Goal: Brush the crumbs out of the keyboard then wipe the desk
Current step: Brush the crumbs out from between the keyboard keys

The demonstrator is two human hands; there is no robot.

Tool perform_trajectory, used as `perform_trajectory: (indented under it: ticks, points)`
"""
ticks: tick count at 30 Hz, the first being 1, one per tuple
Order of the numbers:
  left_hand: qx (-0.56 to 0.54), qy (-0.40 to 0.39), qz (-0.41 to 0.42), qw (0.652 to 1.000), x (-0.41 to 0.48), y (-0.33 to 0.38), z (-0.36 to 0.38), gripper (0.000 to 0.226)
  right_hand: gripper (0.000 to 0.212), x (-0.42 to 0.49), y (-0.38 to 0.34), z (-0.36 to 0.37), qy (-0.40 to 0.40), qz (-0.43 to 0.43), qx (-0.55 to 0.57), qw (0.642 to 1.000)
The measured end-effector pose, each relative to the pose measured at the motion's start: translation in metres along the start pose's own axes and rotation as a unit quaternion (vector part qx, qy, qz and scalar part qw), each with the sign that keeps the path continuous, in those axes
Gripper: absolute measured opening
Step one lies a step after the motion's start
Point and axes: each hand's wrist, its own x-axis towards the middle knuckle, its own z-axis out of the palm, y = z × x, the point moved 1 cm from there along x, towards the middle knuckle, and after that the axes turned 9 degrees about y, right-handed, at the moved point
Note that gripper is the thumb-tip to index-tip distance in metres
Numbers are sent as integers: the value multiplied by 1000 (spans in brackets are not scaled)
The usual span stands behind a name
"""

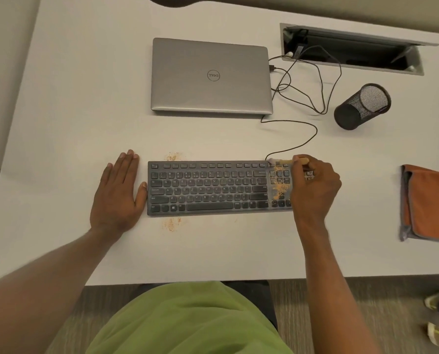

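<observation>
Far left, our left hand (118, 192) lay flat on the desk (60, 123), fingers straight, thumb against the left end of the keyboard (213, 187). We took it for a brace, so the board would not slide under the strokes. The keyboard sat square before us, near the desk's front edge. On the desk by its left part lay the far crumb heap (173, 157) just behind it and the near crumb heap (171, 224) just in front. The closed Dell laptop (210, 75) lay beyond, clear of the work.

Moving right, a thick crumb patch (279, 187) covered the navigation keys. There our right hand (315, 187) pinched the small wooden-handled brush (286, 162), bristles at the top row. Our hands were well apart, one at each end. Farther right stood the mesh pen cup (362, 106). The folded orange cloth (428, 203) lay untouched, ready, we judged, for the wiping.
</observation>
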Motion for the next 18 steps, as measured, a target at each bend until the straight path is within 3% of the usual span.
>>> perform_trajectory:
  ticks: [8, 14, 18]
  points:
    - [-3, 2, -1, 1000, 1, -1, 1, 70, 19, -7, -7, -8, 3, -20, 18, 1000]
    - [0, 2, -2, 1000, 0, -1, 1, 70, 9, -16, -7, -8, -44, -115, -20, 992]
    - [-2, 4, -1, 1000, 1, -1, 2, 70, 9, -17, -7, -15, -46, -103, -35, 993]
